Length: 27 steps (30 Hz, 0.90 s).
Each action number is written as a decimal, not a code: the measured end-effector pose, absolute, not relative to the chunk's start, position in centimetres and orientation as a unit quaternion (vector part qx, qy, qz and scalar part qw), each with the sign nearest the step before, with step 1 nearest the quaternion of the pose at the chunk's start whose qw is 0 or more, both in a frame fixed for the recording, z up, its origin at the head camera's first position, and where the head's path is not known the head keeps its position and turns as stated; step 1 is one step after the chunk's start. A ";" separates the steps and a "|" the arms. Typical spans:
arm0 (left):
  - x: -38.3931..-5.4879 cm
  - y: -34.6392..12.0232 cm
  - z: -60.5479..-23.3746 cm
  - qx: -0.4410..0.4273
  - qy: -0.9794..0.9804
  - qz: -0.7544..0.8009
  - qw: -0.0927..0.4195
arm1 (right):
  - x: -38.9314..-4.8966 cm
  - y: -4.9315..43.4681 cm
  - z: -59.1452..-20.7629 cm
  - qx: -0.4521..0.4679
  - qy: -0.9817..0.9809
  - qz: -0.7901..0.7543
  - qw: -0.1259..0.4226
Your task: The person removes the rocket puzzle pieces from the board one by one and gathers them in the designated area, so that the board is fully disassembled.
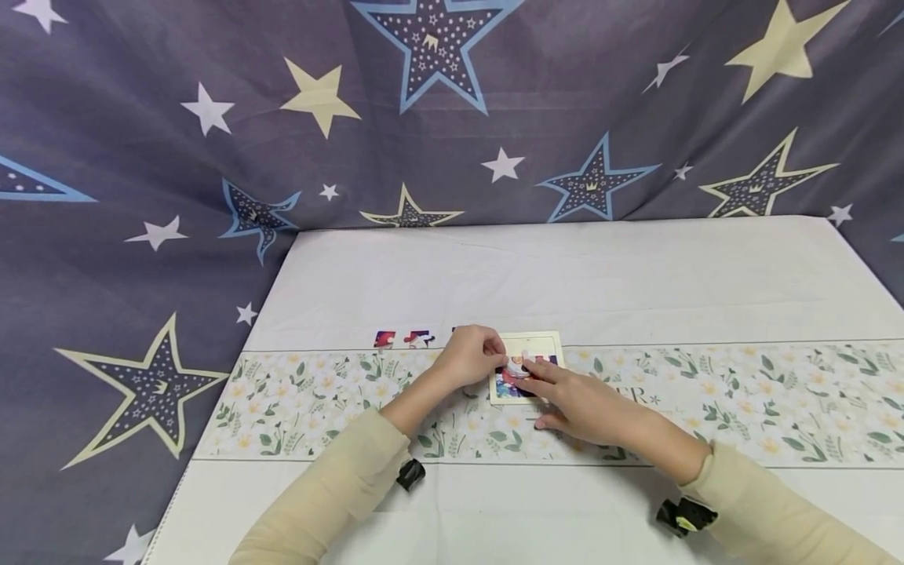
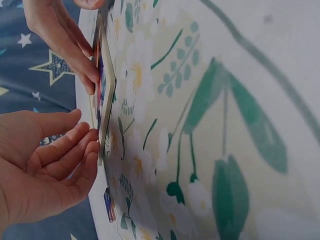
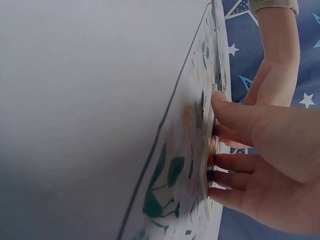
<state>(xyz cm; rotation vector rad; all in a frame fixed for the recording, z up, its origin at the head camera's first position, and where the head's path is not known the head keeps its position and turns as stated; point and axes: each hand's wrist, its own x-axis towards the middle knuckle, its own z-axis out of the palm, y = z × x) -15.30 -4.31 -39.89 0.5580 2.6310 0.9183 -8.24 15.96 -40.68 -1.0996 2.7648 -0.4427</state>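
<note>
A small jigsaw puzzle in a cream frame lies on the table, its picture partly filled in with red, blue and purple. My left hand is at the frame's left side, fingers loosely bent. In the left wrist view, nothing shows between the thumb and fingers of that left hand. From the right, my right hand reaches over the puzzle and rests its extended fingertips on the pieces. The right wrist view has the right hand's fingers touching the puzzle board; its thumb is by the board's edge.
Loose puzzle pieces lie left of the frame: a red one and a red-and-purple one. Another dark piece is partly hidden behind the left hand. A floral strip crosses the white tablecloth. A star-patterned curtain hangs behind.
</note>
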 end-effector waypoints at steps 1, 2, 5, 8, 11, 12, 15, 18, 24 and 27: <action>-15.3 -4.3 -39.9 0.193 0.915 0.320 0.150 | -8.2 16.0 -40.7 -0.364 0.917 -0.147 0.068; -15.4 -4.3 -39.9 0.193 0.915 0.319 0.150 | -8.2 16.0 -40.7 -0.364 0.917 -0.147 0.067; -15.7 -4.1 -39.9 0.191 0.917 0.317 0.151 | -8.2 16.0 -40.7 -0.363 0.918 -0.146 0.066; -15.8 -4.0 -39.9 0.188 0.917 0.317 0.155 | -8.2 16.0 -40.7 -0.365 0.917 -0.147 0.065; -15.9 -3.9 -39.9 0.184 0.916 0.318 0.162 | -8.2 15.9 -40.6 -0.361 0.917 -0.151 0.071; -15.9 -3.9 -39.9 0.182 0.916 0.316 0.167 | -8.2 15.9 -40.6 -0.362 0.917 -0.153 0.070; -15.9 -3.8 -39.9 0.192 0.916 0.297 0.188 | -8.1 15.9 -40.6 -0.360 0.917 -0.155 0.071; -16.0 -3.7 -39.8 0.213 0.915 0.271 0.211 | -8.2 15.9 -40.7 -0.360 0.918 -0.154 0.068; -16.1 -3.6 -39.5 0.231 0.913 0.251 0.225 | -8.3 15.9 -40.8 -0.359 0.918 -0.154 0.066; -16.1 -3.6 -39.4 0.233 0.912 0.246 0.230 | -8.3 15.9 -40.8 -0.354 0.919 -0.154 0.075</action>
